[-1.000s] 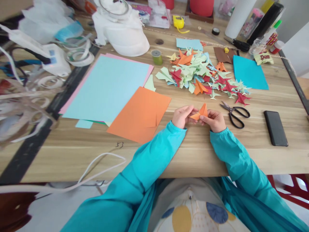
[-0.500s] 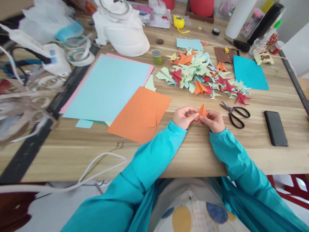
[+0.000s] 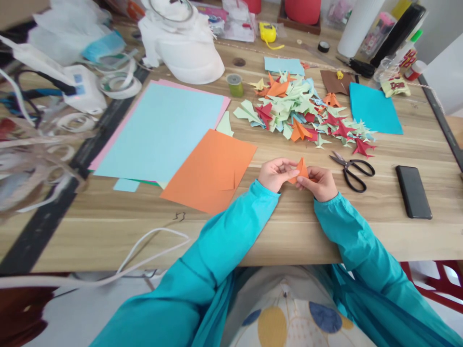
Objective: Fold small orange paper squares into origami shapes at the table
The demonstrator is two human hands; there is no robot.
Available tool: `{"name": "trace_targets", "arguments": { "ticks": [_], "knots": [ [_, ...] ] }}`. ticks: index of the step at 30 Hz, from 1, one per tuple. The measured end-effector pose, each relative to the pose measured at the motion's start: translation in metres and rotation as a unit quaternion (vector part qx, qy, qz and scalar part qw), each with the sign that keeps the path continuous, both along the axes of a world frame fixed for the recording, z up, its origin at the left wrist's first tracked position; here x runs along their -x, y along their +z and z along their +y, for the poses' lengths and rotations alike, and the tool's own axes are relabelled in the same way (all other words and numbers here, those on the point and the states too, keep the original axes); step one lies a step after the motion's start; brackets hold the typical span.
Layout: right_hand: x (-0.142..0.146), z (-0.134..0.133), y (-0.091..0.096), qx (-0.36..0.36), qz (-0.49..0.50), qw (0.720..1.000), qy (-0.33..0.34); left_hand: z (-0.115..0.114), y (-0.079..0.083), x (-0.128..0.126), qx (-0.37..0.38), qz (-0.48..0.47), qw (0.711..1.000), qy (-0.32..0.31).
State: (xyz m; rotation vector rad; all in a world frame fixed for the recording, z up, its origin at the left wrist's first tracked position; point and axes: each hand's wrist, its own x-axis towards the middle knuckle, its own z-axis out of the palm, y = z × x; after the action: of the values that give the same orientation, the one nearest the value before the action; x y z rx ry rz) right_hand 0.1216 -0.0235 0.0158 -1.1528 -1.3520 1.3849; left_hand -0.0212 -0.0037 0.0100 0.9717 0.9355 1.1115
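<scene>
A small folded orange paper piece [image 3: 300, 168] is pinched between both my hands just above the wooden table [image 3: 289, 231]. My left hand [image 3: 275, 174] grips its left side with thumb and fingers closed. My right hand [image 3: 320, 182] pinches its right side, fingers curled. Both arms wear teal sleeves. Beyond the hands lies a pile of folded paper shapes [image 3: 304, 113] in green, red, orange and blue. A large orange sheet [image 3: 210, 168] with a cut-out notch lies to the left of my hands.
Black scissors [image 3: 352, 171] and a black phone [image 3: 413, 191] lie right of my hands. Light blue and pink sheets [image 3: 159, 130] spread at left, a teal sheet [image 3: 374, 108] at far right. Tape rolls, a white cap-like object [image 3: 184, 48] and bottles crowd the back edge.
The orange piece has been folded narrower between my fingers and my hands have closed in slightly. Nothing else on the table has moved.
</scene>
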Motion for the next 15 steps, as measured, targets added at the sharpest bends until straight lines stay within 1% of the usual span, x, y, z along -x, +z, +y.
{"name": "trace_targets", "arguments": {
  "ticks": [4, 9, 15],
  "knots": [
    [0.0, 0.002, 0.0, 0.01, 0.023, 0.999, -0.023, -0.002, 0.003, -0.005, 0.027, -0.025, 0.999, 0.025],
    [-0.002, 0.005, -0.004, 0.024, 0.037, 0.998, -0.045, -0.005, 0.005, -0.007, 0.025, -0.021, 0.999, 0.014],
    [-0.005, 0.008, -0.01, 0.037, 0.048, 0.997, -0.043, -0.005, 0.003, -0.006, 0.042, -0.023, 0.999, 0.003]
  ]
}}
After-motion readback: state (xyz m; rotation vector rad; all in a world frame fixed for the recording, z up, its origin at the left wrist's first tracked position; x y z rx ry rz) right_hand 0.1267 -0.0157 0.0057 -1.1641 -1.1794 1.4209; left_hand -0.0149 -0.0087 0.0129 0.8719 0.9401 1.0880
